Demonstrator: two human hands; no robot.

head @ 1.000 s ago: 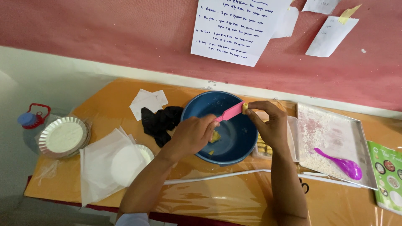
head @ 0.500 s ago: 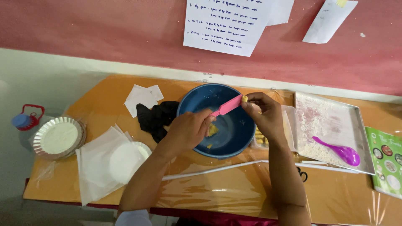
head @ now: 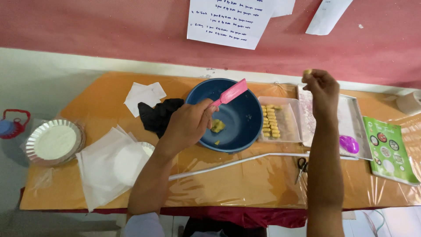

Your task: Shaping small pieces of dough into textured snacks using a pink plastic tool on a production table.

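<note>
Left hand (head: pixel 187 125) over blue bowl (head: pixel 245 131), closed around handle of pink scraper (head: pixel 230 93). Lump of yellow dough (head: pixel 217 126) at bowl bottom, just beside the fingers. Right hand (head: pixel 322 87) raised above metal tray (head: pixel 355 127), pinching small dough piece (head: pixel 308 71) at fingertips. Clear container (head: pixel 289 125) with rows of shaped pieces between bowl and tray.

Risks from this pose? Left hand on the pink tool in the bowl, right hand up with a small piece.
1. The small yellow piece is pinched only at the right hand fingertips, raised over the metal tray; it may drop short of the rows in the clear container.
2. The left hand holds the pink scraper loosely over the blue bowl; pushing could slide the bowl on the plastic-covered table.
</note>
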